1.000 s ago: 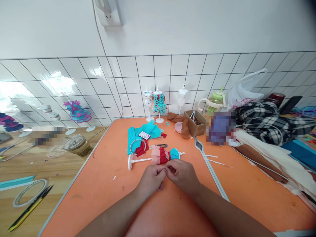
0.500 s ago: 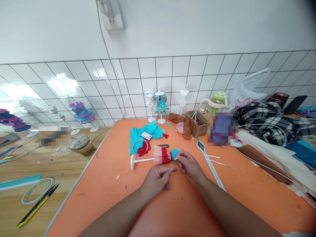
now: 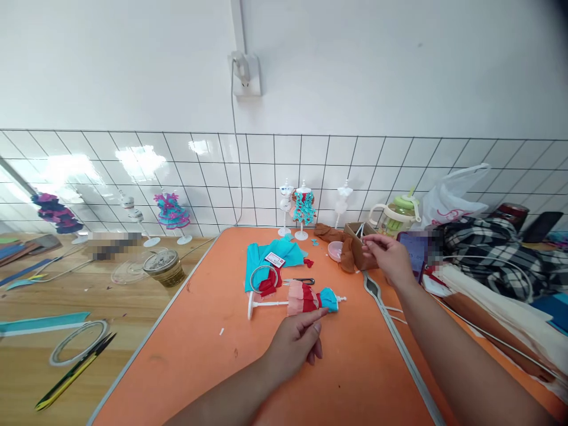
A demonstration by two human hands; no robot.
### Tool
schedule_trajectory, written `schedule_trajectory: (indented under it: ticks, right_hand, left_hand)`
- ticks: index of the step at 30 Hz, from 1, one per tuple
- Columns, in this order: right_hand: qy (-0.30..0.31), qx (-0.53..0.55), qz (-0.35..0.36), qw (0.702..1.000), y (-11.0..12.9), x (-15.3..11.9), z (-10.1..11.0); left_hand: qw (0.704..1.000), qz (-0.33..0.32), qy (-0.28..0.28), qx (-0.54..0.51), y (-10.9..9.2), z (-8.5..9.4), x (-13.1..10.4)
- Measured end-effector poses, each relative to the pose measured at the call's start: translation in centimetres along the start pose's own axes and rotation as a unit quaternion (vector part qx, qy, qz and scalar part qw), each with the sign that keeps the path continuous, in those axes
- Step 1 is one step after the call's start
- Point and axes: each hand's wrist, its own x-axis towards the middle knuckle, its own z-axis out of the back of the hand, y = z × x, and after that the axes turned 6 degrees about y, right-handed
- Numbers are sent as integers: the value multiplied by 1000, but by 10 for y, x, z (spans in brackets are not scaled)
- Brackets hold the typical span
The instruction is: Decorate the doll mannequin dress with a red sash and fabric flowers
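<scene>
A miniature dress form lies on its side on the orange mat, wearing a small dress in pink, red and turquoise. My left hand rests just in front of it, index finger stretched out by the turquoise bodice, the other fingers loosely curled. Nothing shows in that hand. Farther right, my right hand is at the small cardboard box, fingertips pinched together. Whatever they hold is too small to make out. White-handled tools stick up from the box beside the fingertips.
Turquoise fabric, a metal ring and thread snips lie behind the dress. Standing dress forms line the tiled wall. A pink dish, brown cloth, a green-lidded bottle and a phone are at right.
My right hand has left the dress's neck end and moved right and away from me to the cardboard box. My left hand stays beside the dress. The camera view has tilted up.
</scene>
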Motion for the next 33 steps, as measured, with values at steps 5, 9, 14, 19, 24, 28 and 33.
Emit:
schedule_trajectory:
  ticks: [5,9,14,19,24,28,33]
  right_hand:
    - [-92,-384,82,915,-7,46,4]
    - [-87,-470,69,876,-12,59,0]
    - [-49,-502,56,862,-17,69,2]
    - [-80,-477,127,866,3,44,-3]
    - [8,-286,202,937,26,-46,-32]
    - [212,-163,133,954,19,-106,-49]
    - [343,-81,64,934,4,-120,-52]
  left_hand:
    - [1000,-10,-5,18,-3,-1,0]
    - [999,-12,-14,39,-2,-2,0]
    - [998,-21,-14,55,3,-2,2]
    - [997,-21,-39,58,-3,1,1]
    - [997,-14,-68,43,-9,6,2]
    - [996,-5,-76,37,-7,7,5]
    - [996,-8,-71,54,-3,7,8]
